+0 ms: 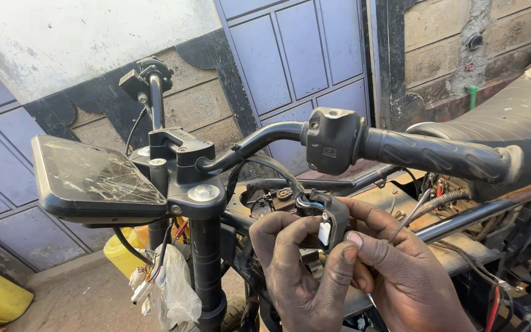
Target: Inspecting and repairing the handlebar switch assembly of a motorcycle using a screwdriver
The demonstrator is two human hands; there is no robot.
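1. The left hand (296,270) has its grip closed narrowly around a small black switch housing (333,224); the thumb presses its front beside a white button (324,233).
2. The right hand (394,258) wraps the same housing from 3 o'clock, fingers curled behind it, forefinger tip at its lower edge.
3. The housing sits at 6 o'clock below the handlebar switch block (333,140), with wires (305,200) leading off toward 10 o'clock.
4. The rubber handlebar grip (437,157) lies at 1 o'clock; the cracked display (93,178) at 9 o'clock.
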